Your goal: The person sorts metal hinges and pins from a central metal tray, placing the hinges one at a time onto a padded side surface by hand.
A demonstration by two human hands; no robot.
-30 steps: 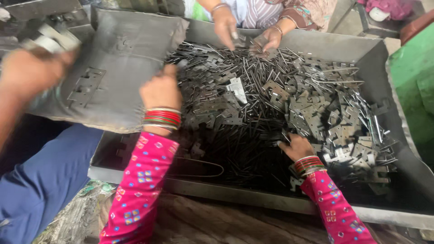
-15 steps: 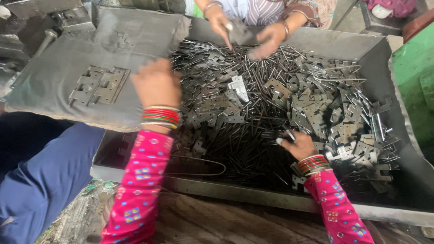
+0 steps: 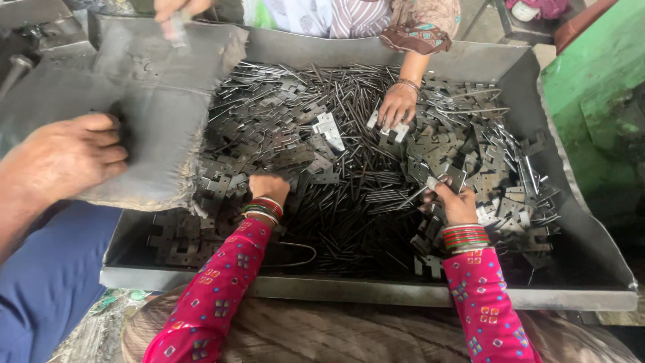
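- Two hands in pink sleeves are reaching into a big grey metal tray [image 3: 430, 294] in the head view.
- The left hand [image 3: 267, 188] is resting on the pile of flat metal pieces [image 3: 316, 144], fingers curled down into it; I cannot tell what it is holding.
- The right hand [image 3: 455, 202] is pinching a small metal piece [image 3: 449, 177] near the tray's right side.
- Another person's hand [image 3: 398, 104] is touching the pile's far part.
- Someone else's hand [image 3: 64, 158] is gripping a grey sack [image 3: 161, 101] over the tray's left edge.
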